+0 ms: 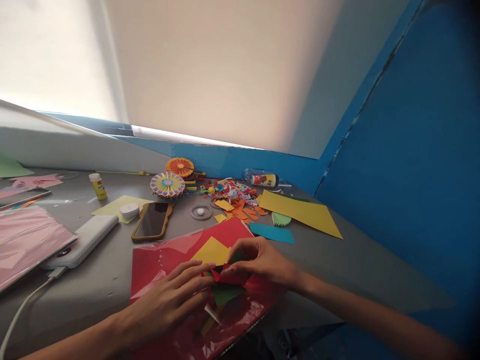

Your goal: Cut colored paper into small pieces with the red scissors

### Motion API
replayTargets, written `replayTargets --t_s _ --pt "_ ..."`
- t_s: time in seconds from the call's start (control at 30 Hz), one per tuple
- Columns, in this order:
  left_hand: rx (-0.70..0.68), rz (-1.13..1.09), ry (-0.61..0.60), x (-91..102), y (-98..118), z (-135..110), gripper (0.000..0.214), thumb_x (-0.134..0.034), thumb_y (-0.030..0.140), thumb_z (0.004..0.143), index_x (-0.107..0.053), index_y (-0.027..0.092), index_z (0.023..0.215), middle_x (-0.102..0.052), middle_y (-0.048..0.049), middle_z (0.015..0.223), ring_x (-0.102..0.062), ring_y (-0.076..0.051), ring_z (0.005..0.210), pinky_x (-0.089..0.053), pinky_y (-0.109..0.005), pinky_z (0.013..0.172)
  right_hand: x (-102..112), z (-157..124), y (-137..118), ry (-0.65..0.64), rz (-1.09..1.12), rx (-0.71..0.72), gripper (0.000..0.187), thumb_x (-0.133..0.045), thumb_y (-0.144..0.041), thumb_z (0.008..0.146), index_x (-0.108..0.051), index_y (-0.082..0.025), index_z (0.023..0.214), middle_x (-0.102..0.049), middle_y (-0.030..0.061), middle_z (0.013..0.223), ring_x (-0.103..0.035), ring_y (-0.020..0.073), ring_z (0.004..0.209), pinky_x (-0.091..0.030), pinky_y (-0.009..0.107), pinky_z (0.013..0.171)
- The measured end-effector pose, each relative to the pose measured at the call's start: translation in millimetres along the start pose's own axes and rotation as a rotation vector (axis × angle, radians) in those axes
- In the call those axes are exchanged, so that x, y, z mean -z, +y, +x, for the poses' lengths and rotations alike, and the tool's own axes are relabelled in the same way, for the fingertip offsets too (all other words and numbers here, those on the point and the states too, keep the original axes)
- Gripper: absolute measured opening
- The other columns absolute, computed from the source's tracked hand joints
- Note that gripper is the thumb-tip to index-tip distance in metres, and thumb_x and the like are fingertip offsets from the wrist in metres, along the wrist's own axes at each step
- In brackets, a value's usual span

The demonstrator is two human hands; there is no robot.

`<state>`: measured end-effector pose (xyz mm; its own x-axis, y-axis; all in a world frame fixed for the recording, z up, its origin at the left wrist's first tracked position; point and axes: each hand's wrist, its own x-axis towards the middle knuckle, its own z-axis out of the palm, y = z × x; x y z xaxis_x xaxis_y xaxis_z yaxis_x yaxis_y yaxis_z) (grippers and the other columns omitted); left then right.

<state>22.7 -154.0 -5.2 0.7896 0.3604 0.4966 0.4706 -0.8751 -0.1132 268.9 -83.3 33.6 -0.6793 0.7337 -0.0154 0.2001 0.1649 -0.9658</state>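
Observation:
My left hand lies with its fingers stretched out, its fingertips at the edge of some small folded paper. My right hand is curled in a pinch on a piece of red paper, partly hidden by the fingers. Dark green paper shows just below that piece, and a yellow paper lies above it, close to both hands. Beneath everything is a large red sheet in a clear plastic sleeve, which shines in places.
A phone, a white power bank with cable and a glue stick lie left. Behind are paper rosettes, a heap of paper scraps and a bottle. Yellow and blue paper lie right.

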Motion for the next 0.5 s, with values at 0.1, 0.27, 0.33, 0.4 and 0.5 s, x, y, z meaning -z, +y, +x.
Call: replayTargets --t_s 0.1,0.27,0.33,0.4,0.5 --pt "-0.002 -0.028 0.011 2.1 1.3 0.1 0.024 -0.039 0.014 0.094 -0.054 0.012 0.113 -0.064 -0.0101 0.116 -0.052 -0.017 0.116 -0.043 -0.032 0.102 -0.2 0.1 -1.7 0.002 -0.097 -0.050 0.048 -0.051 -0.057 0.084 -0.065 -0.013 0.076 -0.060 0.0016 0.067 -0.055 0.0128 0.061 -0.043 0.024 0.055" --pt "0.093 -0.044 0.057 -4.3 2.7 -2.8 0.029 -0.041 0.015 0.094 -0.048 0.019 0.122 -0.061 -0.0083 0.122 -0.055 -0.018 0.112 -0.047 -0.032 0.096 18.4 5.1 2.6 0.309 -0.579 0.207 0.045 -0.046 -0.052 0.089 -0.056 -0.023 0.121 -0.058 0.0075 0.120 -0.053 0.0250 0.111 -0.043 0.038 0.094" --pt "0.288 -0.030 0.136 -6.3 -6.7 -3.0 0.040 -0.045 0.020 0.092 -0.037 0.020 0.131 -0.056 -0.0112 0.127 -0.052 -0.020 0.117 -0.046 -0.035 0.096 30.8 1.8 1.2 0.421 -0.740 0.258 0.052 -0.047 -0.053 0.088 -0.043 -0.028 0.134 -0.046 0.0070 0.136 -0.040 0.0263 0.127 -0.033 0.043 0.105" --pt "0.578 0.006 0.184 -3.0 -24.6 -4.1 0.056 -0.051 0.032 0.089 -0.026 0.018 0.138 -0.048 -0.0167 0.134 -0.047 -0.026 0.123 -0.043 -0.043 0.097 42.8 -8.7 -5.5 0.469 -0.802 0.186 0.055 -0.044 -0.056 0.088 -0.039 -0.029 0.136 -0.042 0.0075 0.139 -0.037 0.0276 0.129 -0.033 0.045 0.105" --pt "0.884 -0.072 -0.104 12.1 -57.9 -9.3 0.065 -0.058 0.051 0.078 -0.039 0.016 0.130 -0.052 -0.0176 0.129 -0.049 -0.033 0.118 -0.042 -0.046 0.093 54.9 -35.8 -18.4 0.374 -0.778 -0.049 0.053 -0.037 -0.058 0.090 -0.042 -0.028 0.133 -0.050 0.0095 0.131 -0.049 0.0286 0.118 -0.042 0.041 0.095"
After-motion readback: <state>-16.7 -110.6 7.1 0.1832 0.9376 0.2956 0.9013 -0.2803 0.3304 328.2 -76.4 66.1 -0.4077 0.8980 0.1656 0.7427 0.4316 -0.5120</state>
